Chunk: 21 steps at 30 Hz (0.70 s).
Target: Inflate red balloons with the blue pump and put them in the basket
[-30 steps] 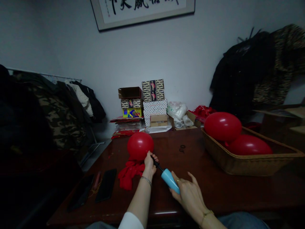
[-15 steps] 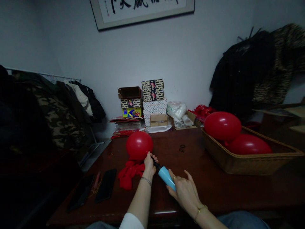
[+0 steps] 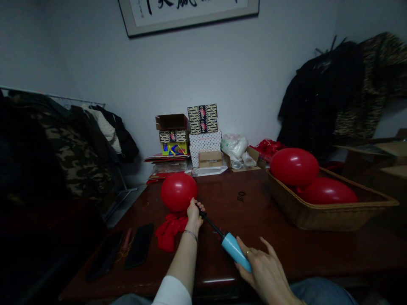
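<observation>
A partly inflated red balloon (image 3: 179,192) sits at the tip of a hand pump (image 3: 234,250) with a light blue barrel and a black rod. My left hand (image 3: 194,213) is closed around the black nozzle end, right against the balloon's neck; the neck itself is hidden by the fingers. My right hand (image 3: 262,269) grips the blue barrel between thumb and fingers, with some fingers lifted off. The black rod shows between the two hands. Beneath the balloon lies a heap of limp red balloons (image 3: 168,233), left of my left wrist.
To the right stands a wicker basket (image 3: 333,218) holding two inflated red balloons (image 3: 294,166). Two dark phones (image 3: 139,245) lie at the table's left. A small black coil (image 3: 241,196) rests mid-table. Stacked boxes (image 3: 203,118) and plastic bags (image 3: 234,146) line the back edge.
My right hand has drawn the blue barrel back toward me and to the right, baring the black rod. My left hand and the balloon have shifted slightly left in view.
</observation>
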Available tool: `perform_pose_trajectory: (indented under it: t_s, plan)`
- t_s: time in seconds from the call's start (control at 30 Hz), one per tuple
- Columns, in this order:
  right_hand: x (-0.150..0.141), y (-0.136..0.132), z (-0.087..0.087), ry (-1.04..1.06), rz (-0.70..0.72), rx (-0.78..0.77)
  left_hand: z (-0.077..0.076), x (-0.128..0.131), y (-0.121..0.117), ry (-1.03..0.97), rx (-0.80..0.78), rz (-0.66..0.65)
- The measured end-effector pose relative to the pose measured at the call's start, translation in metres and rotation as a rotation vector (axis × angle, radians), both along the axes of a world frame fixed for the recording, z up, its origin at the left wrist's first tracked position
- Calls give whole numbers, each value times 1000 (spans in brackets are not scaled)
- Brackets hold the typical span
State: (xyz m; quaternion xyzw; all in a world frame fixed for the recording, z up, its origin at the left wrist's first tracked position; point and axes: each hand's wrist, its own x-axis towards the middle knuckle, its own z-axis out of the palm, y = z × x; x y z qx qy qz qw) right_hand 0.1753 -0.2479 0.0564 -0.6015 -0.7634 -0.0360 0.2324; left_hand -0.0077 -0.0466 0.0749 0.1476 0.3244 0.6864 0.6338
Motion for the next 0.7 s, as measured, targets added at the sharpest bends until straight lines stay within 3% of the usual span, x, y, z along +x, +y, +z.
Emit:
perform_pose_trajectory:
  t_s: [0.37, 0.7]
  plan:
    - [-39, 44, 26, -40, -45, -101, -13, 15, -9, 88, 5, -19]
    - [-43, 48, 19, -22, -51, -92, -16, 16, -14, 117, -2, -43]
